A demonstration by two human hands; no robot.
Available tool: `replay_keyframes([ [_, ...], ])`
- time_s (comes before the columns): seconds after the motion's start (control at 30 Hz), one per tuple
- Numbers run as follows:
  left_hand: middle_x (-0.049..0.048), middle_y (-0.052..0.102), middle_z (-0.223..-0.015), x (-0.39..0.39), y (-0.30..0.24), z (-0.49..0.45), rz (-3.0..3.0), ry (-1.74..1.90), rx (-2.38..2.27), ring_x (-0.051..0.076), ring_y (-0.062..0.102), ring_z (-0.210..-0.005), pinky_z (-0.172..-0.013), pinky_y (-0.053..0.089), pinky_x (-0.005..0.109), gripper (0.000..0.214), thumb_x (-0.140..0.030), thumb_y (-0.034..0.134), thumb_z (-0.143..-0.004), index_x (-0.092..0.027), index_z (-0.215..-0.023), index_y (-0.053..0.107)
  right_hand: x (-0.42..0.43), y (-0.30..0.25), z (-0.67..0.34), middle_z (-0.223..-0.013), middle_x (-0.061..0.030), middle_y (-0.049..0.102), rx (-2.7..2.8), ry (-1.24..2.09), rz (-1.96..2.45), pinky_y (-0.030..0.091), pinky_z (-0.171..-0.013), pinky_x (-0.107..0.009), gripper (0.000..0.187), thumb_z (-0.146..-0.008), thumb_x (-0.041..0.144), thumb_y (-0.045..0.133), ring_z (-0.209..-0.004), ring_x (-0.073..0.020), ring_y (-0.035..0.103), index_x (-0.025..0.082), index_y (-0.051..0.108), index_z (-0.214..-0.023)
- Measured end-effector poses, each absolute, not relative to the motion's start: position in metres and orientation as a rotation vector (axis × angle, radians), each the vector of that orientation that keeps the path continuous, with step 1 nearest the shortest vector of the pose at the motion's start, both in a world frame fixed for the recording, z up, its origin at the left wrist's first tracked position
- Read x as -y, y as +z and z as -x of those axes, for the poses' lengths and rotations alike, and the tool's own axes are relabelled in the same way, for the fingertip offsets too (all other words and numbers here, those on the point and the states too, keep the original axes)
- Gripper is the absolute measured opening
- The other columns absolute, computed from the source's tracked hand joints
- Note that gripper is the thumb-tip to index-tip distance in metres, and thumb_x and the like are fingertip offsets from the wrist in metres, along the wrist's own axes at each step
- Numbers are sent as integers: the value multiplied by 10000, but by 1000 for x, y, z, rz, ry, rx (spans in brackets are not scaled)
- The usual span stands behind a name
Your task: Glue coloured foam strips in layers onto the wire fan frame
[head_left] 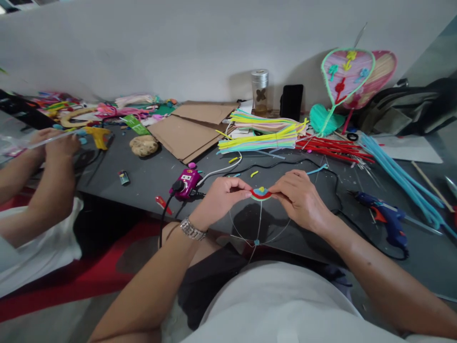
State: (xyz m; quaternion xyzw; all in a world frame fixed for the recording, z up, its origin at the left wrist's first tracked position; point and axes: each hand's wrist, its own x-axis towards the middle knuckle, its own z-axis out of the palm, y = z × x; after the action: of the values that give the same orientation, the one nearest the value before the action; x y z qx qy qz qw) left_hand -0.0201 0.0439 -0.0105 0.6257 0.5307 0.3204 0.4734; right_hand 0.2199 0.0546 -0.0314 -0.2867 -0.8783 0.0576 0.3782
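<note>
My left hand (233, 191) pinches the left end of a small fan-shaped pipe-cleaner piece (261, 194) in red, blue and yellow with a pale outer edge. At its right end, the fingers of my right hand (295, 195) are closed on the same piece. Below it hangs a thin round wire frame (261, 216) with a pale central stem and a small blue knot (256, 242) at the bottom. A light blue pipe cleaner (317, 169) sticks out behind my right hand; I cannot tell whether it touches. Short yellow trimmings (254, 174) lie just beyond.
A blue glue gun (383, 214) lies at right, its cord curving behind my hands. Pipe-cleaner bundles (264, 136), cardboard (193, 131), a bottle (260, 90) and decorated fans (348, 78) stand behind. A purple power socket (188, 183) is left; a co-worker's hands (59, 141) are far left.
</note>
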Motion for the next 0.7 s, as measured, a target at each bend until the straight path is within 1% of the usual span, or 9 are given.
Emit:
replay_keyframes([
  [0.1,3,689,-670,-46,-12,22,-1357,808,-1233,112,544,-596,-603,439,251,215,-361,794,-765,-160,-841,792,-53,-32,-217,-844,-43,734,2221,144,741,416,-870,-386,90,-958,110,613,-782,-193,633,180,668,-942],
  [0.27,31,728,-711,-40,-24,16,-1139,1036,-1204,120,604,-609,-627,508,262,309,-348,862,-699,-137,-914,791,-51,-35,-213,-835,-40,739,2178,129,764,417,-871,-389,82,-976,142,607,-791,-197,636,186,669,-943],
  [0.37,21,724,-700,-34,-29,11,-1109,1134,-1221,125,632,-602,-628,536,264,331,-346,889,-675,-141,-900,759,-50,-36,-213,-845,-42,743,2172,132,764,422,-875,-394,78,-971,134,612,-797,-200,639,182,671,-953],
  [0.47,28,732,-737,-29,-29,11,-1153,1141,-1232,133,659,-635,-654,556,270,304,-349,882,-693,-145,-862,733,-49,-36,-213,-835,-38,740,2176,134,773,424,-870,-393,89,-975,135,606,-793,-200,640,186,673,-949],
  [0.53,39,741,-775,-27,-28,12,-1203,1110,-1230,137,664,-670,-675,555,270,290,-342,873,-706,-144,-870,739,-48,-36,-213,-833,-37,740,2174,138,779,425,-869,-391,98,-980,143,601,-794,-199,641,193,675,-942],
  [0.7,32,739,-811,-27,-21,18,-1338,1048,-1209,126,617,-692,-670,500,249,236,-325,841,-743,-154,-887,765,-48,-37,-213,-828,-37,738,2163,166,780,424,-884,-396,100,-979,150,601,-802,-200,647,199,681,-943],
])
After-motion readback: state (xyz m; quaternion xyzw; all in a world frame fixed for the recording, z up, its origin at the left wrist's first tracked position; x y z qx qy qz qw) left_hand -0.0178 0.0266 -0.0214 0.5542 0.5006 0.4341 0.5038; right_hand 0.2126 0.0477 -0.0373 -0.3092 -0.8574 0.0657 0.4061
